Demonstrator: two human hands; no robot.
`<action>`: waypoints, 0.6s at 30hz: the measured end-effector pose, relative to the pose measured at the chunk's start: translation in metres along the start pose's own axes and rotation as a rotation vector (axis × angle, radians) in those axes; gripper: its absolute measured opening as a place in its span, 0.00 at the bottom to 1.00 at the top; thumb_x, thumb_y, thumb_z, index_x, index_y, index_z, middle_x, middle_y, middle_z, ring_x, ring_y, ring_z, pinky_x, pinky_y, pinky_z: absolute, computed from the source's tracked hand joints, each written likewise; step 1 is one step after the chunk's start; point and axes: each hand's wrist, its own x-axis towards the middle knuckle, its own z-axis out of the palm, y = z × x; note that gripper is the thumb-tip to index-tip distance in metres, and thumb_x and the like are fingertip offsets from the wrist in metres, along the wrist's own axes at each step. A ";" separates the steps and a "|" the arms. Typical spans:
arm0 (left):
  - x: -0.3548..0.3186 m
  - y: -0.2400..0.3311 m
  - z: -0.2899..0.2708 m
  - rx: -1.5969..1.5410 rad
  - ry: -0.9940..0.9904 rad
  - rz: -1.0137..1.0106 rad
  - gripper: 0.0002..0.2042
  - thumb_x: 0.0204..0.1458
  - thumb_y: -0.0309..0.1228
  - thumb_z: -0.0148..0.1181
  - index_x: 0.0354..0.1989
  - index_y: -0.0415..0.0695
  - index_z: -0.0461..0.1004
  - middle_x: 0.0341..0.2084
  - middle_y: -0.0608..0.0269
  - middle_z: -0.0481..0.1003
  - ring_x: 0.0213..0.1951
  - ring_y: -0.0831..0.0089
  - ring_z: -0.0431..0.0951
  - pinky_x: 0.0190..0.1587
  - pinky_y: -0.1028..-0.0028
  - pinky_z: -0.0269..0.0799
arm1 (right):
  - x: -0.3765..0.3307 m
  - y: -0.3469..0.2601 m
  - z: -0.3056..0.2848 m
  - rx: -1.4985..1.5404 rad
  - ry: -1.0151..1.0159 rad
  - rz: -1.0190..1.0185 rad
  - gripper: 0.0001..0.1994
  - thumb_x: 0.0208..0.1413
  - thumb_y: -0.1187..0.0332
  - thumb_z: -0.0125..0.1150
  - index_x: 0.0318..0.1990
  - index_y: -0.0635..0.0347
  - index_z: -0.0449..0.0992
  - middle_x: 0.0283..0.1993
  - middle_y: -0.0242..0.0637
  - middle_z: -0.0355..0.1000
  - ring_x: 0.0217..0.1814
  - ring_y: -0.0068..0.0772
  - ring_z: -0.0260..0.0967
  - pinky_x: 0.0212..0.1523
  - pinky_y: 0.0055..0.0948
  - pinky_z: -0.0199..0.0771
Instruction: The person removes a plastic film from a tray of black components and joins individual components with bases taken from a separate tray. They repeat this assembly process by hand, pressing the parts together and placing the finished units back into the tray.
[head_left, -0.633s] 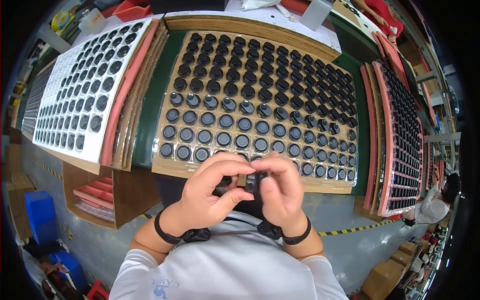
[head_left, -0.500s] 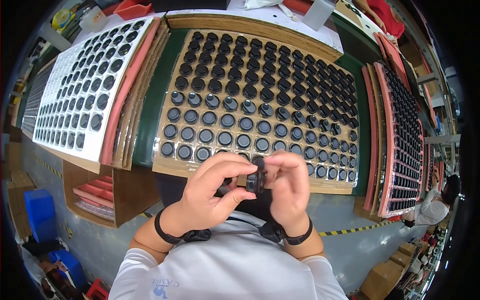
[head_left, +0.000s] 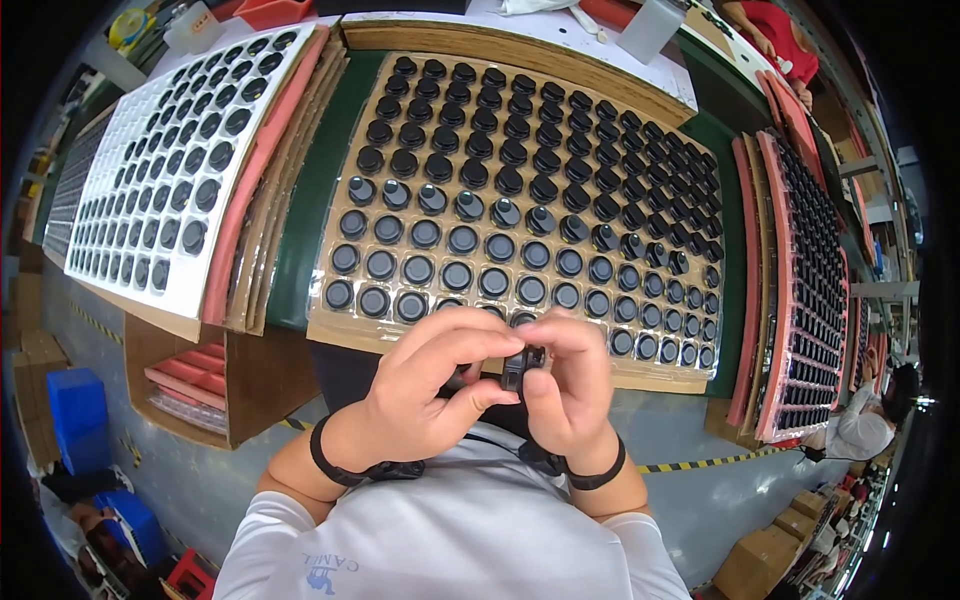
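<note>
A small black round part with a stepped rim is held on edge in front of my chest. My left hand pinches it from the left between thumb and fingertips. On its other side, my right hand has its thumb and index finger closed on it too. Just beyond both hands lies a clear blister tray on brown cardboard, filled with rows of similar black parts. The nearer rows show flat round faces; the farther ones stand taller. My hands hide a few parts at the tray's near edge.
At left, a white tray of black parts tops a stack of pink trays and cardboard. Another stacked tray stands at right. An open carton sits below left. A person in white is at far right; blue bins stand lower left.
My right thumb and index finger have come in onto the black part, which has turned slightly. A dark piece that stood above it between the fingers no longer shows separately.
</note>
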 end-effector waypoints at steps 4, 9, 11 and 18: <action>-0.001 -0.002 0.000 0.000 0.003 -0.003 0.16 0.43 0.22 0.65 0.42 0.36 0.72 0.39 0.54 0.71 0.26 0.77 0.68 0.26 0.79 0.67 | 0.001 -0.001 0.000 0.058 -0.015 -0.035 0.16 0.56 0.69 0.53 0.49 0.67 0.62 0.37 0.35 0.64 0.31 0.19 0.57 0.34 0.19 0.59; -0.002 -0.003 -0.002 -0.067 0.019 -0.032 0.16 0.43 0.22 0.65 0.43 0.36 0.72 0.40 0.55 0.71 0.26 0.77 0.69 0.27 0.79 0.67 | 0.005 -0.020 0.009 0.186 0.109 0.260 0.21 0.58 0.53 0.51 0.46 0.65 0.62 0.31 0.33 0.63 0.32 0.22 0.58 0.33 0.19 0.58; -0.003 -0.003 -0.003 -0.056 0.013 -0.033 0.16 0.45 0.25 0.64 0.43 0.36 0.71 0.40 0.54 0.71 0.27 0.77 0.69 0.28 0.79 0.67 | 0.004 -0.014 0.004 0.201 0.067 0.195 0.20 0.56 0.58 0.54 0.47 0.65 0.62 0.32 0.33 0.63 0.32 0.21 0.58 0.34 0.20 0.58; -0.002 -0.001 -0.004 -0.011 -0.007 -0.036 0.17 0.49 0.32 0.63 0.44 0.35 0.70 0.40 0.53 0.71 0.30 0.78 0.69 0.33 0.79 0.67 | 0.004 -0.007 -0.007 -0.072 -0.022 0.038 0.19 0.50 0.69 0.62 0.49 0.64 0.66 0.37 0.35 0.65 0.35 0.25 0.60 0.38 0.24 0.61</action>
